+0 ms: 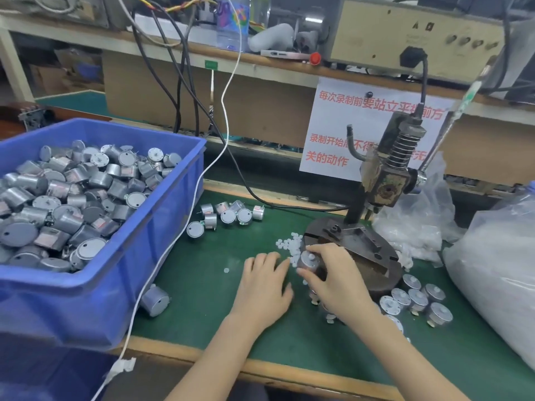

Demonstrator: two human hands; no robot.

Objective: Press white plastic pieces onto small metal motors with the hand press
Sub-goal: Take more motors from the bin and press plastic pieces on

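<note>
Hand press [385, 175] stands on a green mat [202, 308]. At the front-left edge of its base, R hand [333, 273] grips a small metal motor [307, 261], thumb & fingers curled round its sides, w/ a white piece [311, 257] on top. L hand [263, 285] lies left of the press, fingers straight, flat on the mat, holding nothing, tips by a pile of white plastic pieces [286, 244]. Blue bin [162, 227] of motors sits well left of the press; loose motors [417, 299] lie front-right of it.
</note>
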